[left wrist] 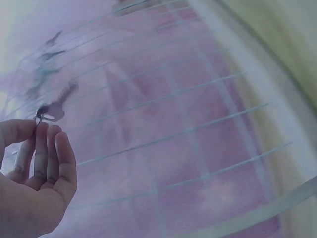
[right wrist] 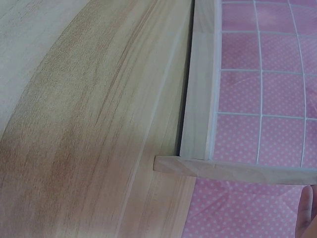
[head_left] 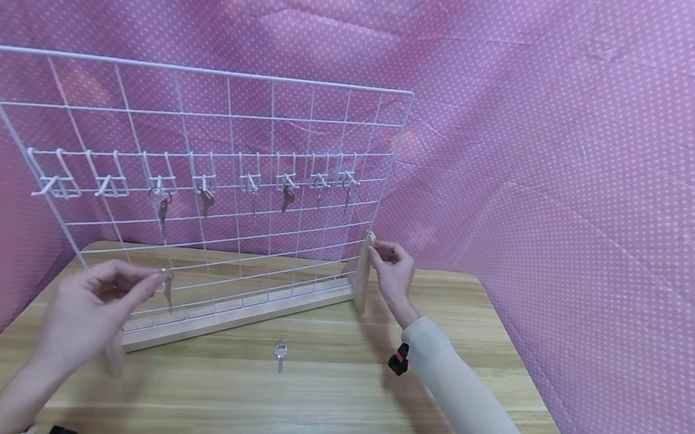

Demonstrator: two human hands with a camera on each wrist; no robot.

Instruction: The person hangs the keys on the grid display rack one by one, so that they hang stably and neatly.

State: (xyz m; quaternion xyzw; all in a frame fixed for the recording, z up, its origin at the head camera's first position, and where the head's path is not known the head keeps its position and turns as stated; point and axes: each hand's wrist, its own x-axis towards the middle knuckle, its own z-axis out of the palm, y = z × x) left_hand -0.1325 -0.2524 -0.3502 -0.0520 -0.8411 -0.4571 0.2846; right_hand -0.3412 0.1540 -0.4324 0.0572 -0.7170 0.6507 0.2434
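Observation:
My left hand (head_left: 90,306) pinches a key (head_left: 168,288) by its small ring between thumb and forefinger, in front of the lower left of a white wire grid rack (head_left: 244,222). In the left wrist view the same key (left wrist: 58,108) points up and away from the fingertips. At the rack's right end, my right hand (head_left: 395,271) grips the top of the wooden end piece (head_left: 361,285). Only part of the right hand (right wrist: 307,213) enters the right wrist view, at the lower right corner. Another key (head_left: 280,352) lies flat on the wooden table (head_left: 323,390).
Along the grid runs a row of white wire hooks (head_left: 110,185). Several keys (head_left: 163,209) hang from hooks right of the two leftmost. A wooden base bar (head_left: 238,315) joins the end pieces. Pink dotted cloth (head_left: 539,156) encloses the table's back and sides.

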